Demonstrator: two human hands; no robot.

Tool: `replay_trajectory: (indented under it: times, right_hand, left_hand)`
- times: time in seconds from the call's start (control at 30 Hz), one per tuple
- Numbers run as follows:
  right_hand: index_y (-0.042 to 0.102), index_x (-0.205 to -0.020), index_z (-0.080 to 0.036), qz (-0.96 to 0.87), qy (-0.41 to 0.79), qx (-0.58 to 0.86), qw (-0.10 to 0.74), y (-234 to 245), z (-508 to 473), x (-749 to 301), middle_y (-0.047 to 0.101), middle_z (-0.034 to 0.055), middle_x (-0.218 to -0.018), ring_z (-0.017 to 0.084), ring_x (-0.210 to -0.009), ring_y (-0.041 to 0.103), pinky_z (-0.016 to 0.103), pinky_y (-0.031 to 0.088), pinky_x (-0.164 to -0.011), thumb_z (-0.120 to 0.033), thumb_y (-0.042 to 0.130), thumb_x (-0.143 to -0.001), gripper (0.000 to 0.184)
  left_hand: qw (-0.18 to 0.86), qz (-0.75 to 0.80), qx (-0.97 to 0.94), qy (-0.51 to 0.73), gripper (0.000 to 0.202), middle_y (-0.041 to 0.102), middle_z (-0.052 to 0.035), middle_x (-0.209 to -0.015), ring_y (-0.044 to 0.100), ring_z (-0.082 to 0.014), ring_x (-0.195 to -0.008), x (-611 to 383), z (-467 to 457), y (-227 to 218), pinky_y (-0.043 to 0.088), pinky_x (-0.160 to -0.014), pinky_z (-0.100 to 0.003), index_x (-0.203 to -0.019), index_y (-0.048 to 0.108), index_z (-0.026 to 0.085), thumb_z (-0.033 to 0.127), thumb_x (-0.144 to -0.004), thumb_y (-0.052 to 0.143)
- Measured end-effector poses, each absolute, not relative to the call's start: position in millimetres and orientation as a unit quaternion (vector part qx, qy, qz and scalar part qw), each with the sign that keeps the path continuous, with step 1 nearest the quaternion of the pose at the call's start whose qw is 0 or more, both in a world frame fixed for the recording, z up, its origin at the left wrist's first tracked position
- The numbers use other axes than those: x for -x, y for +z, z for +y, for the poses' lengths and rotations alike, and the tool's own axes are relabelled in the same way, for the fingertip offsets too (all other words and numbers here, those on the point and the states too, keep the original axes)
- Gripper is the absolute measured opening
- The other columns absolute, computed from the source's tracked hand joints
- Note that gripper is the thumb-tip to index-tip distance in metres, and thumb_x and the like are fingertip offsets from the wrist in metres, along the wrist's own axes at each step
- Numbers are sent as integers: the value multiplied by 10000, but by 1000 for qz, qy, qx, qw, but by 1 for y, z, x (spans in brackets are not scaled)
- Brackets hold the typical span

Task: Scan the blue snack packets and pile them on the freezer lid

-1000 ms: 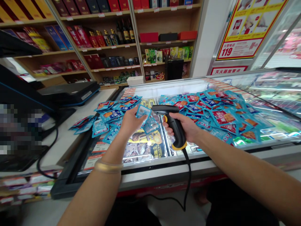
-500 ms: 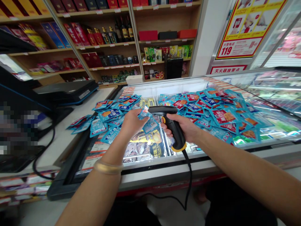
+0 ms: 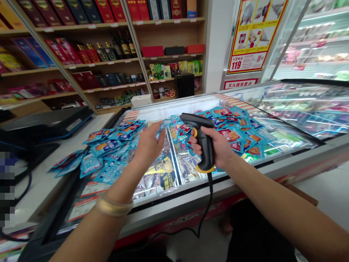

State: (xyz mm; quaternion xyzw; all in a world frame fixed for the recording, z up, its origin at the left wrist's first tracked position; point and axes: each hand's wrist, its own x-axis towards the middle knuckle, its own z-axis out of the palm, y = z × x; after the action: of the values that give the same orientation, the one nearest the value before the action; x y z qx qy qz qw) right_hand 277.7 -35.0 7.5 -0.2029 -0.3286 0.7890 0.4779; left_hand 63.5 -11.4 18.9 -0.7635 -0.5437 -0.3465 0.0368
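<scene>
Nearly upright, scanner (image 3: 208, 153) in right hand's grip (image 3: 219, 145); nose seemingly points left.

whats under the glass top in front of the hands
Through the glass top, yellow-and-black packaging shows left of a white divider and greyish packs right of it. What lies beneath the blue packets is covered; the scanner and right hand hide more.

Wooden shelves (image 3: 170, 35), white pillar (image 3: 214, 47), red-and-yellow poster (image 3: 255, 38), pale floor (image 3: 334, 174)
</scene>
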Motion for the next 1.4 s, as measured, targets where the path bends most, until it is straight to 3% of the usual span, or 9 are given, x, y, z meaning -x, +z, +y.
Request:
replay_trajectory:
  times: [0.27,0.4,0.5,0.73,0.93,1.07,1.17,1.27,1.4]
  right_hand:
    - [565,-858,-193,-288,682,252,623,13,-48,-384,487,2,-709,108,-538,422,221,429,-450,-347,634,-807,176]
    - [553,-854,-190,-242,681,268,637,5,-51,-411,483,-4,-699,96,-523,406,206,424,-444,-336,625,-800,172]
    - [547,-865,-194,-217,697,269,629,-4,-52,-419,486,-8,-700,99,-524,412,209,429,-446,-342,623,-803,178]
    - [552,-874,-180,-203,695,266,637,-10,-47,-416,514,-4,-680,91,-513,433,195,443,-452,-325,607,-818,164]
    - [556,-857,-188,-239,703,254,619,2,-45,-394,530,4,-682,99,-514,453,199,447,-438,-312,611,-807,145]
    - [566,-849,-178,-247,727,245,592,9,-41,-356,541,9,-681,98,-516,453,195,440,-437,-298,607,-811,132]
    - [574,-844,-173,-256,755,243,553,9,-34,-316,557,11,-676,102,-520,467,201,443,-445,-313,623,-813,151]
    - [561,-812,-170,-274,787,238,499,6,-23,-274,559,10,-668,101,-519,476,204,438,-454,-334,629,-821,178]
    - [553,-814,-169,-289,811,244,447,1,-8,-234,551,5,-655,96,-512,477,199,425,-459,-333,600,-849,173]
  left_hand:
    - [91,-385,895,-206,512,538,-140,-1454,531,-250,-1309,-196,15,14,436,-1088,-426,-1403,525,189,71,-935,354]
    - [101,-397,902,-138,476,373,-156,-1584,324,-349,-1467,-241,18,3,283,-1180,-571,-1450,466,186,302,-991,413]
    - [80,-419,899,-102,565,341,-153,-1602,268,-362,-1492,-254,18,-7,251,-1188,-598,-1477,423,179,475,-1000,362]
    - [66,-419,898,-120,588,279,-143,-1631,207,-337,-1517,-246,13,-2,196,-1213,-585,-1509,371,184,484,-1003,346]
    - [72,-458,861,-210,541,363,-158,-1585,330,-311,-1468,-182,17,-3,269,-1195,-539,-1499,373,184,364,-989,397]
    - [73,-592,772,-219,551,459,-197,-1499,443,-303,-1386,-107,23,-3,360,-1154,-447,-1442,449,108,288,-921,467]
    - [50,-729,673,-117,579,562,-246,-1360,516,-374,-1294,-57,18,1,433,-1063,-468,-1301,589,71,469,-891,491]
    - [16,-783,621,-28,801,584,-289,-1305,538,-443,-1235,-28,10,3,462,-985,-486,-1213,637,56,711,-759,556]
    - [-28,-776,629,-28,828,619,-275,-1266,541,-447,-1227,-14,5,-3,459,-956,-454,-1135,656,87,734,-619,687]
